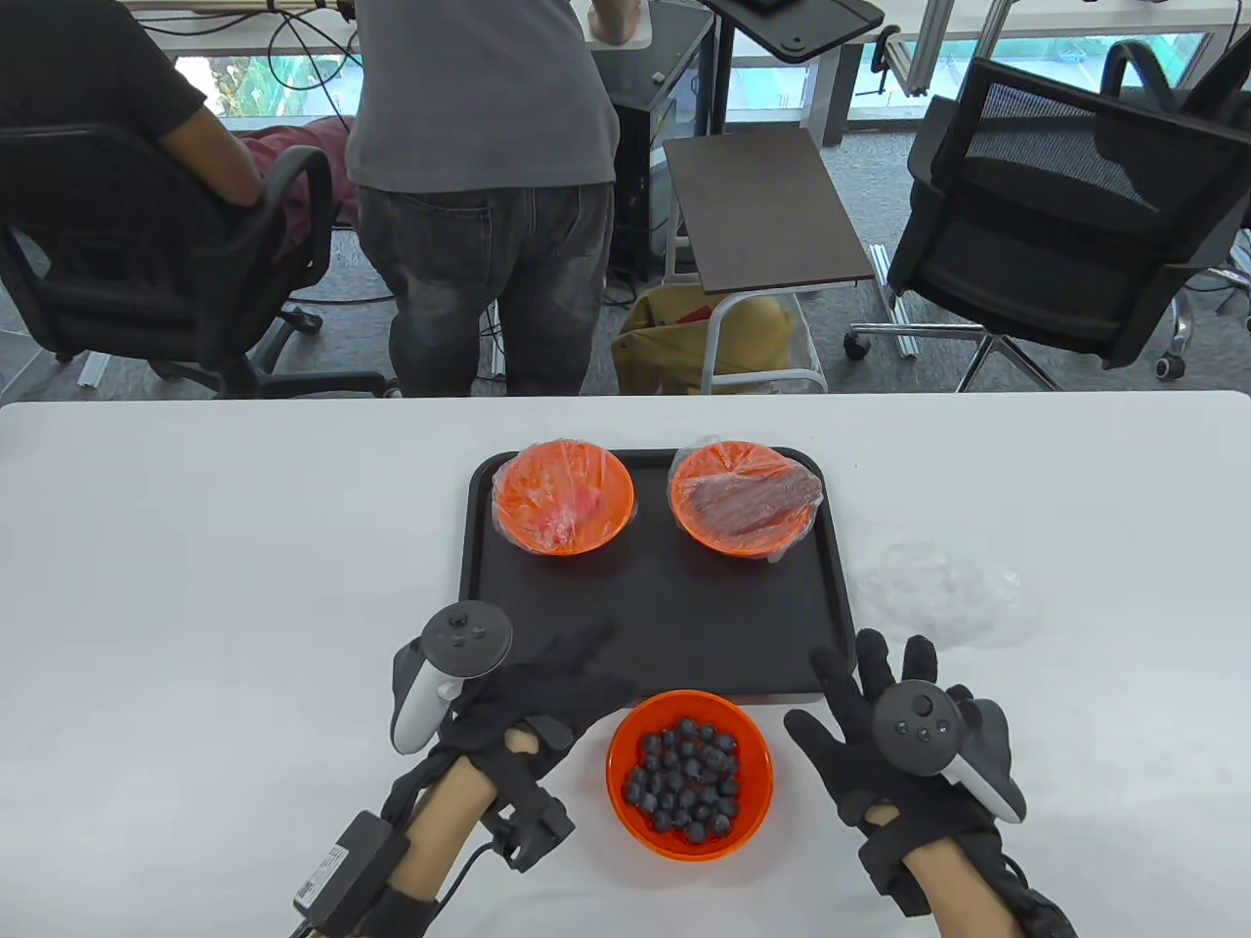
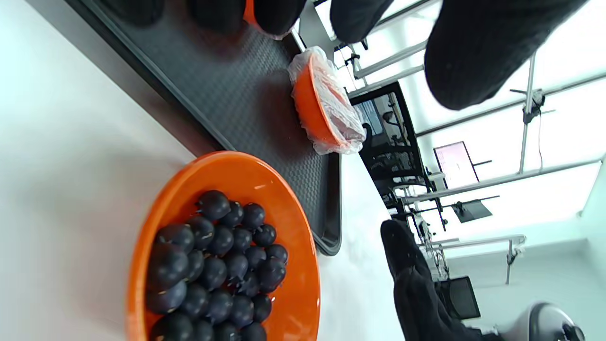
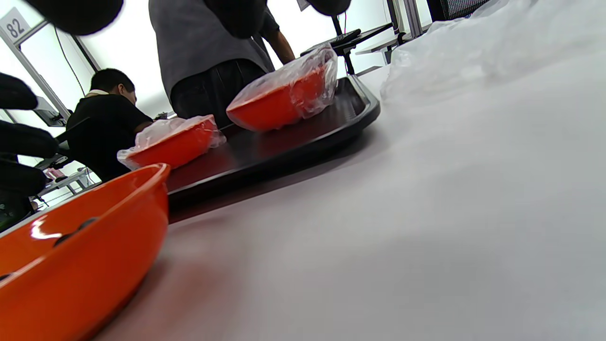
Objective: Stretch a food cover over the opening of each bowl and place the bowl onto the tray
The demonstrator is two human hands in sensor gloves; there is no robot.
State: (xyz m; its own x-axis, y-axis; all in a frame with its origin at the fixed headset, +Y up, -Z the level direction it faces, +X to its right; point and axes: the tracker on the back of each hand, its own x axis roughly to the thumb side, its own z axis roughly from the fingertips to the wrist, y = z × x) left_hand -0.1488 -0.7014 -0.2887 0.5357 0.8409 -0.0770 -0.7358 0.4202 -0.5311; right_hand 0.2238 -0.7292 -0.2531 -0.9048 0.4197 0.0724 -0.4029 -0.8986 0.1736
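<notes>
An uncovered orange bowl of dark blueberries [image 1: 690, 773] [image 2: 222, 255] [image 3: 71, 255] stands on the white table just in front of the black tray [image 1: 661, 616]. Two orange bowls wrapped in clear film sit at the tray's back, one on the left [image 1: 564, 499] [image 3: 173, 142] and one on the right [image 1: 746, 498] [image 2: 322, 111] [image 3: 284, 97]. A loose clear food cover [image 1: 938, 591] [image 3: 492, 42] lies on the table right of the tray. My left hand [image 1: 562, 684] hovers left of the berry bowl, fingers straight, holding nothing. My right hand [image 1: 860, 699] is spread to the bowl's right, empty.
Beyond the table's far edge a person [image 1: 484, 195] stands with their back turned and another sits in an office chair [image 1: 127, 244]. A small side table [image 1: 762, 210] and an empty black chair [image 1: 1065, 215] stand behind.
</notes>
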